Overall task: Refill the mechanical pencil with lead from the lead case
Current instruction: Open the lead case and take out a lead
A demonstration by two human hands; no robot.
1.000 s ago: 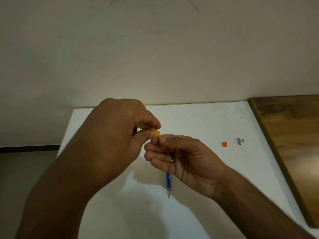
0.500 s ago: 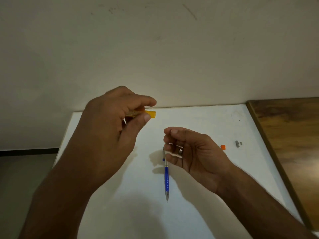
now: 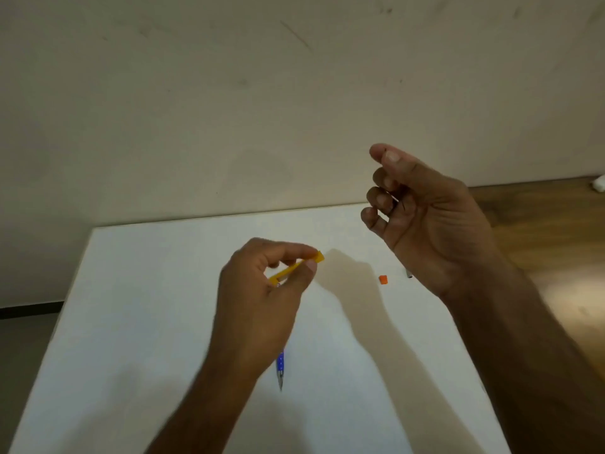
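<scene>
My left hand [image 3: 262, 303] pinches the yellow lead case [image 3: 296, 266] between thumb and fingers, low over the middle of the white table [image 3: 147, 306]. My right hand [image 3: 422, 221] is raised at the right with its fingers curled and the thumb pressed to the forefinger. A thin dark lead [image 3: 405, 203] shows faintly between those fingers. The blue mechanical pencil [image 3: 280, 367] lies on the table with its tip toward me, and my left wrist hides its upper part.
A small orange cap [image 3: 383, 279] lies on the table right of the case. A small grey metal piece [image 3: 408, 274] peeks out beside my right palm. A wooden surface [image 3: 540, 257] adjoins the table on the right, and a wall stands behind.
My hands have parted. The right hand rose up and to the right with the lead. The left hand came down and toward the centre with the yellow case, now covering the pencil's top.
</scene>
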